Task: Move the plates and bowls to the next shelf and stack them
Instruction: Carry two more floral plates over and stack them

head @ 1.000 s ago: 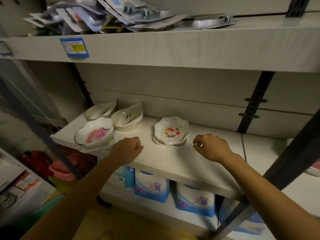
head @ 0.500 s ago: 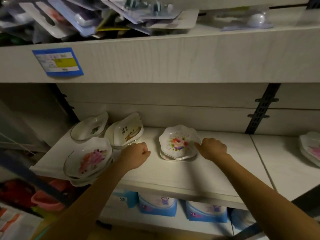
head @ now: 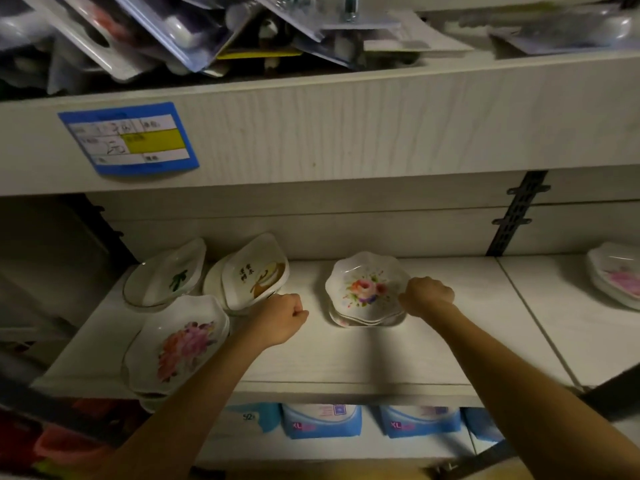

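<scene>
The stack of scalloped floral plates sits at the centre of the frame on the white shelf, toward its back. A second ago the right hand was short of the stack and apart from it; it has since closed in and now sits against the right rim, fingers curled over the edge in what looks like a grip on the stack. The left hand has stayed a closed fist holding nothing, low over the shelf just left of the stack. Judging by this, the pick-up of the stack is beginning and the lift has not happened.

The next shelf lies to the right past a seam, and a stack of pink-flowered plates already stands at the right edge of the frame, a likely place to stack onto.

At left, three more groups wait: a pink-flower bowl stack overhanging the shelf's front edge, tilted calligraphy bowls and a green-motif bowl behind it. Overhead, the upper shelf with a blue price label and loose blister packs hangs low, so the lift has little headroom. Blue packs sit below.
</scene>
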Tool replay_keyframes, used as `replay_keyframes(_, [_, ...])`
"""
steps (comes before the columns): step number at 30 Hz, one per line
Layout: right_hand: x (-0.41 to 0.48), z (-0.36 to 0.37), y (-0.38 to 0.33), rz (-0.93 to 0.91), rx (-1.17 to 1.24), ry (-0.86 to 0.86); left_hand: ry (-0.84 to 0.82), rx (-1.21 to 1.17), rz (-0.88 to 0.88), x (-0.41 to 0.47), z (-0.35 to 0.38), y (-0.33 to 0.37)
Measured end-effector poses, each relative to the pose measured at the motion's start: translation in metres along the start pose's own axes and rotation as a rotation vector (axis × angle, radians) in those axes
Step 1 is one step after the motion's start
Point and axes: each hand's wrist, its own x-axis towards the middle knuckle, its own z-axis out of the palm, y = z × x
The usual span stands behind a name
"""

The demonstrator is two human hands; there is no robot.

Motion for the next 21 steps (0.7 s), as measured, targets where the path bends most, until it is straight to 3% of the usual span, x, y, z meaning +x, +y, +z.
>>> replay_keyframes(9, [-0.007, -0.02, 0.029, -0.022, 0.188, 0.078, -0.031, -0.031, -0.018, 0.018, 0.011, 0.007])
replay_keyframes(21, [-0.05, -0.026, 0.114, 0.138, 0.374, 0.097, -0.109, -0.316, -0.261, 0.056, 0.038, 0.044])
